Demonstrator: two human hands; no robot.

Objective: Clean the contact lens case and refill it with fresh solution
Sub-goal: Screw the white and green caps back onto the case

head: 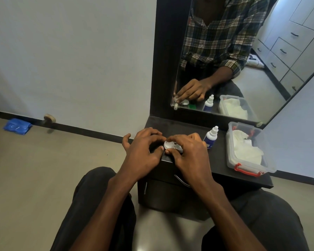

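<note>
A small white contact lens case [171, 145] lies on the dark dresser top [217, 165], near its front left corner. My left hand [143, 151] curls over the case's left side, thumb and fingertips pinching it. My right hand [188, 153] covers its right side, thumb and fingers curled around it, hiding most of the case. A white solution bottle [211, 136] with a blue label stands upright just right of my right hand, cap on.
A clear plastic box [250, 169] with red latches holds white cloth at the right of the top. A mirror [243, 57] stands behind, reflecting a hand, the bottle and the box. My knees flank the dresser. A blue packet [17, 126] lies on the floor far left.
</note>
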